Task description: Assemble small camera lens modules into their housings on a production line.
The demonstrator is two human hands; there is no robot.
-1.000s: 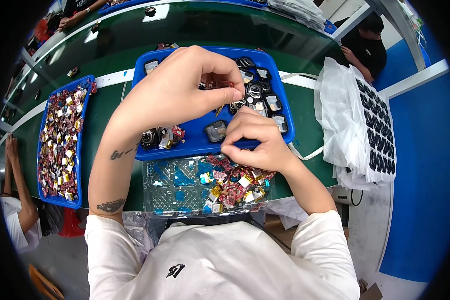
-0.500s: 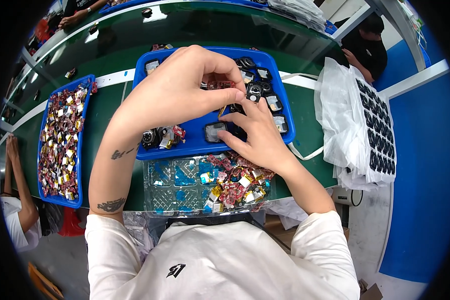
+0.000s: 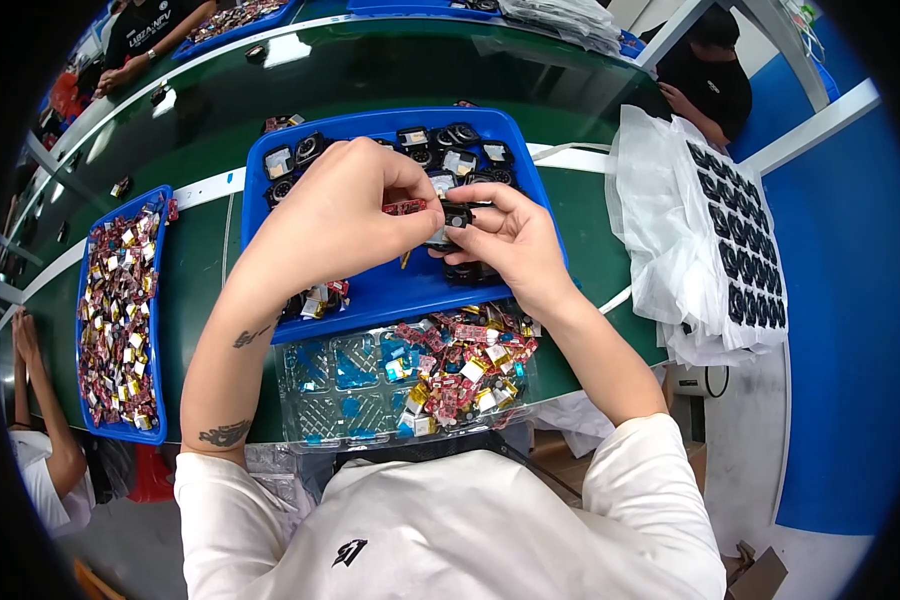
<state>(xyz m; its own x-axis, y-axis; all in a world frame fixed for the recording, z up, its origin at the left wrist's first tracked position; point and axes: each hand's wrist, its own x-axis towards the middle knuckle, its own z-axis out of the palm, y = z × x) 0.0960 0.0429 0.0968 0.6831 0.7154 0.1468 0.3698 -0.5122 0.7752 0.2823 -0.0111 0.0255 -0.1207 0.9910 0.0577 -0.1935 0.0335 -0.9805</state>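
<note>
Above the blue tray [image 3: 375,287], my two hands meet. My left hand [image 3: 355,205] is closed on a small red circuit board [image 3: 404,208], its thumb and fingers pinching at the right. Between the thumb and fingers of my right hand [image 3: 522,238] is a small black square casing [image 3: 457,216], held against my left fingertips. Several black casings [image 3: 459,161] with round or pale faces lie in the tray behind my hands. Under my left wrist, small boards with white and yellow parts [image 3: 322,298] lie in the tray's near left corner.
A clear compartment tray [image 3: 315,408] with a heap of red boards [image 3: 460,372] sits at the near table edge. Left stands a long blue tray [image 3: 160,425] full of boards. At right, a stack of white sheets [image 3: 650,230] carries rows of black parts. Other people sit around the green table.
My right hand has lifted from the tray, bringing the black casing up to my left fingertips. My left hand, still on the red board, has shifted slightly lower.
</note>
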